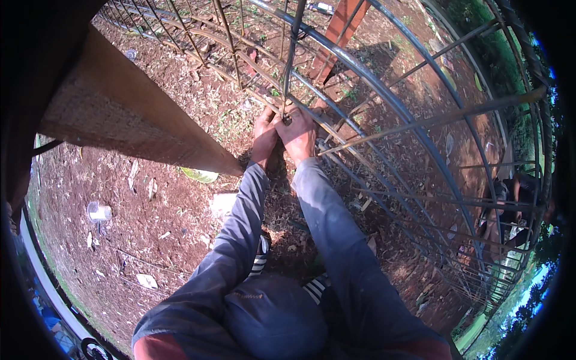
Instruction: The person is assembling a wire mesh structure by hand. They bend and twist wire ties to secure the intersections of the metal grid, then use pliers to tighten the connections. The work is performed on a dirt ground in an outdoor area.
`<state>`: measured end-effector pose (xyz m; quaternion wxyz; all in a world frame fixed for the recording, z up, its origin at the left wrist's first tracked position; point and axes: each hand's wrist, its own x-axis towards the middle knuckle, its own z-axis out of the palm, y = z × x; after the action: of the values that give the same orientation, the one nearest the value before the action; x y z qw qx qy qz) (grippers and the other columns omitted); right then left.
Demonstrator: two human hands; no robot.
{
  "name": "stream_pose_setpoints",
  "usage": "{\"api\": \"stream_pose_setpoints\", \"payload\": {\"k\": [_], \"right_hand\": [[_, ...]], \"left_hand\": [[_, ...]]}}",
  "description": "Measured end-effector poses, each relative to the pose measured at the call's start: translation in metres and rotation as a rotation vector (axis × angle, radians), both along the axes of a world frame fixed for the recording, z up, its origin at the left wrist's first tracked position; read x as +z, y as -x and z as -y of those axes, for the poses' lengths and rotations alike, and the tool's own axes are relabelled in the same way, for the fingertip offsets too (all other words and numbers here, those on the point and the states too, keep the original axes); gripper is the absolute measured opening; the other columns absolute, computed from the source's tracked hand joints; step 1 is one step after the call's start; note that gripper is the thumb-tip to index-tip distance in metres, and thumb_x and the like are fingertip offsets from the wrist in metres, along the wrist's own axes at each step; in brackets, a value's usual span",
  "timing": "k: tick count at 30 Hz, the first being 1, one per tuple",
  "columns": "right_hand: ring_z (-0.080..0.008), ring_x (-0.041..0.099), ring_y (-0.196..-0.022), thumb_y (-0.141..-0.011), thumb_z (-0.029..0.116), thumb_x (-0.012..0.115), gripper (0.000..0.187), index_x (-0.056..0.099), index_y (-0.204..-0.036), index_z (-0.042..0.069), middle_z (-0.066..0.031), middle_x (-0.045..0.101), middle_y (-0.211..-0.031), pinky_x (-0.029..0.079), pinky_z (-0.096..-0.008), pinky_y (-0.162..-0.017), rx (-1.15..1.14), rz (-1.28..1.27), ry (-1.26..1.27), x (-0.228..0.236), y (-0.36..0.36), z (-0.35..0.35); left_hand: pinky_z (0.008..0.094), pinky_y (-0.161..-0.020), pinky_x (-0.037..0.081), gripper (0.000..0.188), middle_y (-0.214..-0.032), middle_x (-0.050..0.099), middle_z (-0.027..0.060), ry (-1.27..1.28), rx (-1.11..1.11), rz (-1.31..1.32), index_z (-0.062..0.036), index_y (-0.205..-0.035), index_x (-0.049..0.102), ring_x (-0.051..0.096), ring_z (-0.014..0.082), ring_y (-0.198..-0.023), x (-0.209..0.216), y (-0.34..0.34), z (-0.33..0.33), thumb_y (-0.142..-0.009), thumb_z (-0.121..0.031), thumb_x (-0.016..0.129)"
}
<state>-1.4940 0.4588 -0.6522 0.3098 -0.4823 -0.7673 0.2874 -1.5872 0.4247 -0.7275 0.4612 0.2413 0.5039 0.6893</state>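
A long cage of reinforcing bars (384,90) curves across the view, with thin stirrups crossing its lengthwise bars. At one crossing on its lower near side, my two hands meet, close together. My left hand (264,137) is closed round a reinforcing bar (261,99), its fingertips partly hidden behind the steel. Beside it, my right hand (298,133) has thumb and fingers curled in a pinch against the same joint. Anything thin between those right fingers is too small to make out. Both forearms, in grey sleeves, reach forward from below.
A thick wooden post (150,114) slants down on the left, close to my left forearm. A reddish support (340,39) stands behind the cage. On the littered soil lie a clear plastic cup (98,212) and dry leaves. Another person (507,207) is beyond the cage at right.
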Motion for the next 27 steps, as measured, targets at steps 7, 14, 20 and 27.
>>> {"api": "stream_pose_setpoints", "payload": {"k": [7,14,20,27], "right_hand": [[-0.0432,0.061,-0.093,-0.086,0.023,0.067,0.029,0.065,-0.098,-0.003,-0.0234,0.060,-0.101,0.049,-0.0483,-0.081,0.047,-0.030,0.025,0.007,-0.007,0.006],[-0.0411,0.063,-0.083,-0.081,0.018,0.073,0.021,0.068,-0.091,0.000,-0.0198,0.066,-0.093,0.050,-0.0471,-0.074,-0.067,-0.151,-0.058,0.005,-0.008,0.017],[-0.0385,0.064,-0.081,-0.080,0.019,0.074,0.020,0.070,-0.088,0.002,-0.0179,0.067,-0.089,0.051,-0.0442,-0.073,-0.118,-0.151,-0.010,0.010,-0.007,0.021],[-0.0296,0.067,-0.097,-0.083,0.018,0.076,0.024,0.072,-0.103,0.007,-0.0108,0.072,-0.101,0.040,-0.0442,-0.098,-0.148,-0.143,-0.155,0.001,-0.014,0.037]], "left_hand": [[0.0364,-0.073,0.047,0.018,-0.088,0.063,0.0137,0.193,0.096,-0.546,-0.0008,-0.106,0.057,0.060,0.0237,-0.079,0.048,-0.018,0.022,-0.097,-0.016,0.053],[0.0501,-0.070,0.044,0.025,-0.084,0.061,0.0261,0.467,0.049,-0.603,0.0010,-0.094,0.052,0.059,0.0448,-0.079,0.053,-0.013,0.036,-0.096,-0.024,0.052],[0.0487,-0.070,0.047,0.025,-0.083,0.064,0.0257,0.515,0.027,-0.744,0.0029,-0.096,0.056,0.064,0.0423,-0.079,0.061,-0.011,0.030,-0.094,-0.022,0.052],[0.0411,-0.061,0.050,0.027,-0.075,0.065,0.0190,0.638,-0.002,-0.531,0.0034,-0.095,0.060,0.067,0.0285,-0.067,0.063,-0.006,0.035,-0.093,-0.023,0.052]]}}
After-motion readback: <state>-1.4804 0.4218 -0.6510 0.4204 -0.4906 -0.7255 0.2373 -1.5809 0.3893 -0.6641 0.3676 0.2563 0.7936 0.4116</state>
